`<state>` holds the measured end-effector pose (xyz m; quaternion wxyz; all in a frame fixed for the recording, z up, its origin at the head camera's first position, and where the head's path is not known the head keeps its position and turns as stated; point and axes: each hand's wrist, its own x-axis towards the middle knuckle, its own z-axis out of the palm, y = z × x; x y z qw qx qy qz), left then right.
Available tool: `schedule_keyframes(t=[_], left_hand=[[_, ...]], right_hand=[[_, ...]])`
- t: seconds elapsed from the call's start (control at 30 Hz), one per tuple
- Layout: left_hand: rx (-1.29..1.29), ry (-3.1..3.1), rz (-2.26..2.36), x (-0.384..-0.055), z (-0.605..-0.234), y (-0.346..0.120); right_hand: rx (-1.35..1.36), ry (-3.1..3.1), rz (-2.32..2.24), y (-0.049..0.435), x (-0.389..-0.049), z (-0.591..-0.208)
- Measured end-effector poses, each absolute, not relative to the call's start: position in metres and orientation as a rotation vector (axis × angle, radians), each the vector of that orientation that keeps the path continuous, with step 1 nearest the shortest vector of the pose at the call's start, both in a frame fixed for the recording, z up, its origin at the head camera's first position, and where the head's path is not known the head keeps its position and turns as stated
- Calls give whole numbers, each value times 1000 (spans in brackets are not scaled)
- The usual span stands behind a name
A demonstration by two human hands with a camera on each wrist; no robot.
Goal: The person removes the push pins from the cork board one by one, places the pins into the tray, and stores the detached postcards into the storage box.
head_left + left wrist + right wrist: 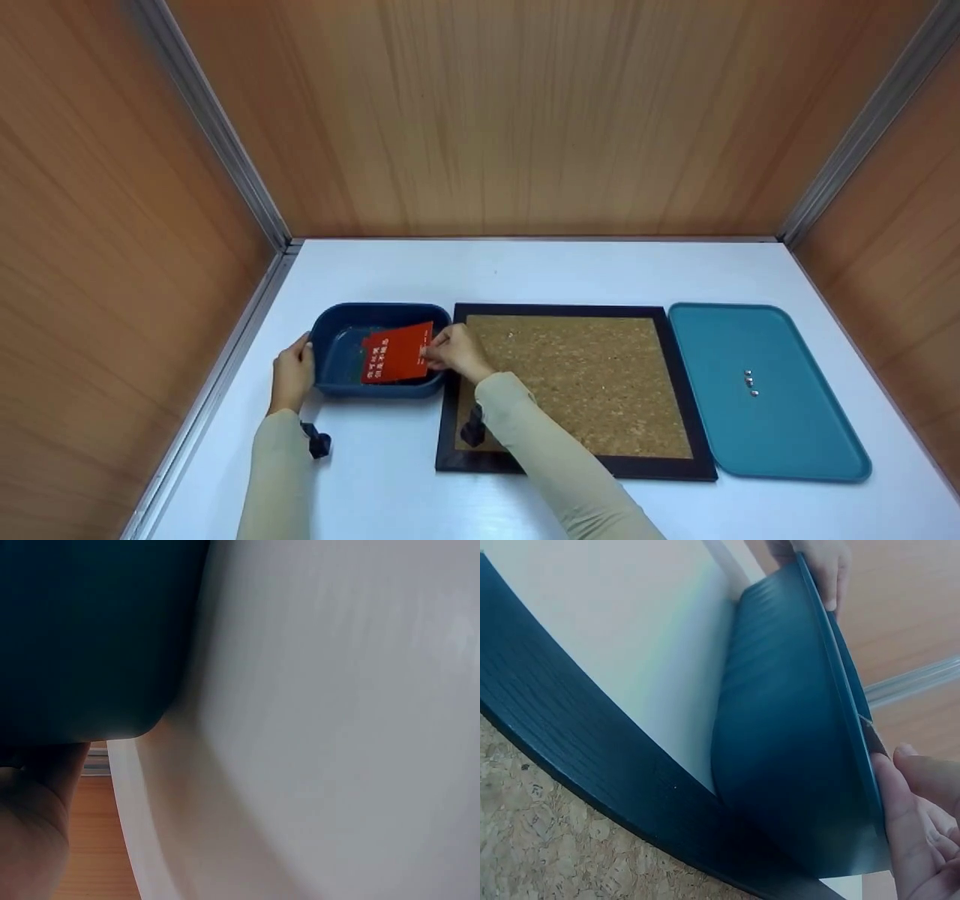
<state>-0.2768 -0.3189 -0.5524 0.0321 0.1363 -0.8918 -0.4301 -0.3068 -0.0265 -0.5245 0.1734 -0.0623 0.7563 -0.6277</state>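
A red card (pixel 399 351) with white printed characters lies tilted over the inside of a dark blue plastic basin (pixel 341 389). Thumb and fingers of my right hand (pixel 459 354) pinch the card's right edge, near the basin's right rim. In the right wrist view only a thin edge of the card shows above the rim. With my left hand (pixel 292 373) I hold the basin's left side, thumb up at the rim. Beneath the red card, part of something greenish shows in the basin; its kind is unclear.
A cork board (pixel 577 382) with a dark frame lies right of the basin, partly under my right forearm. Beyond it, a teal tray (pixel 780 435) holds several tiny shiny pieces (pixel 749 382). Wood-patterned walls (pixel 540 120) enclose the white table (pixel 390 465) at the back and sides.
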Motion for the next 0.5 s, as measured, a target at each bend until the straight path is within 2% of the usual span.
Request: schedule_keyframes(t=[0.5], left_hand=[[445, -2747, -1307, -278, -552, -320]], right_hand=[[-178, 2156, -1727, -28, -309, -524]])
